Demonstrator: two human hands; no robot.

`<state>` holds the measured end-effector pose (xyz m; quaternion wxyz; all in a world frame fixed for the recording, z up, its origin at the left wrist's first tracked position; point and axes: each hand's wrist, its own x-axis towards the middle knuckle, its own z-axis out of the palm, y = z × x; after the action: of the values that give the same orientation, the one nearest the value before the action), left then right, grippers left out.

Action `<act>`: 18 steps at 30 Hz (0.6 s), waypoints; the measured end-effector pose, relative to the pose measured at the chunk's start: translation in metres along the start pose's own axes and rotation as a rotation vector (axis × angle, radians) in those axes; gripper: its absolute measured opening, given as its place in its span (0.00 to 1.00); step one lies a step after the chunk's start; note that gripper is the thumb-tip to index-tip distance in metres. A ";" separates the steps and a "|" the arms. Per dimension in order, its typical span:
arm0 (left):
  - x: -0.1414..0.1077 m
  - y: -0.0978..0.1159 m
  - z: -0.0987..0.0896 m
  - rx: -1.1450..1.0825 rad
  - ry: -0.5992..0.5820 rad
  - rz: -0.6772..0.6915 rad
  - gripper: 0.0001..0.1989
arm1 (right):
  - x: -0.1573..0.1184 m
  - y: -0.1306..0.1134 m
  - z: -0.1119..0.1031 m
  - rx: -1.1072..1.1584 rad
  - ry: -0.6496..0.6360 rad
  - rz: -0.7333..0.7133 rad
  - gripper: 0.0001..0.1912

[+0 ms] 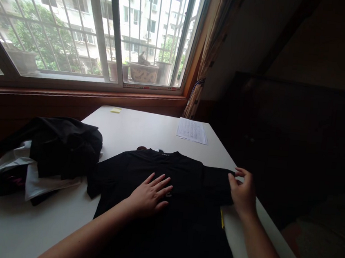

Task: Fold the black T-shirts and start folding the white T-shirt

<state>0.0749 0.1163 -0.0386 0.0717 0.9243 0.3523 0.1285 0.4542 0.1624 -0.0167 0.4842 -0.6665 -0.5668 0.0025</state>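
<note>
A black T-shirt (181,224) lies spread out on the white table (148,128), its neckline toward the window and its lower part running out of view at the bottom. My left hand (152,194) rests flat on the chest of the shirt, fingers apart, partly covering a small light print. At the right, my right hand (241,189) pinches the end of the shirt's right-side sleeve between thumb and fingers, near the table's edge. The other sleeve lies out to the left, close to a clothes pile.
A heap of black and white clothes (62,150) sits on the table's left side. Printed sheets (192,130) and a yellow sticky note (115,110) lie at the far end. Beyond stand a barred window (121,33) and a tied curtain (196,94).
</note>
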 end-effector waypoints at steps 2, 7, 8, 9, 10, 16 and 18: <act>0.000 0.000 0.000 -0.011 -0.003 -0.003 0.30 | 0.001 -0.019 -0.001 -0.054 -0.003 -0.084 0.23; -0.001 0.000 -0.001 -0.041 -0.018 -0.007 0.30 | 0.003 -0.063 -0.002 -0.222 -0.103 -0.302 0.19; -0.001 0.000 -0.001 -0.042 -0.018 -0.006 0.30 | 0.003 -0.071 -0.001 -0.249 -0.131 -0.339 0.18; -0.001 0.001 -0.002 -0.040 -0.016 -0.004 0.30 | 0.003 -0.078 0.000 -0.269 -0.160 -0.371 0.18; -0.001 0.001 -0.002 -0.036 -0.014 -0.002 0.30 | 0.002 -0.086 0.001 -0.278 -0.192 -0.397 0.18; -0.002 0.000 -0.001 -0.013 0.002 -0.007 0.30 | -0.011 -0.125 0.005 -0.005 -0.697 -0.352 0.23; -0.002 0.000 -0.001 -0.021 0.000 -0.008 0.29 | -0.016 -0.130 0.003 0.136 -0.880 -0.261 0.24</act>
<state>0.0734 0.1148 -0.0383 0.0819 0.9220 0.3548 0.1316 0.3493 0.1381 0.0574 0.2367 -0.4920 -0.7960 0.2614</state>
